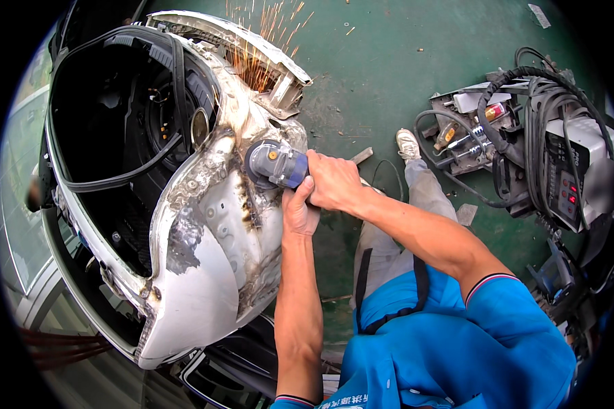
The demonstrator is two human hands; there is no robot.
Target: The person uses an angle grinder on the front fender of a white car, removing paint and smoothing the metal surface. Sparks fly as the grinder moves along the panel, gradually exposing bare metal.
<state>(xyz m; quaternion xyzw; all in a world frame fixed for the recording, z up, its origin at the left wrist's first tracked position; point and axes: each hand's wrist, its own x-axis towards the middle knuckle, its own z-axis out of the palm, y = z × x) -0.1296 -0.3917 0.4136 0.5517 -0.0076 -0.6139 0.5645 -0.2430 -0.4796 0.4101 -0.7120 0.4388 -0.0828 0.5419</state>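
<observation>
An angle grinder (284, 165) with a blue and grey body is pressed against the bare, scorched metal of a white car body (205, 286). Orange sparks (262, 48) fly from it toward the far side, past the bumper beam. My right hand (334, 180) wraps round the grinder's body from the right. Just below it, my left hand (300, 210) grips the grinder from underneath, thumb up along its side. The disc sits at the left end of the tool, close to a seam with burnt brown marks. Part of the grinder's body is hidden by my fingers.
At the left is the car's open trunk (126, 116), edged with a loose black rubber seal (116, 183). A welding machine (576, 167) with coiled black cables stands on the right, beside a tray of tools (467, 133). Scraps lie on the green floor (375, 68).
</observation>
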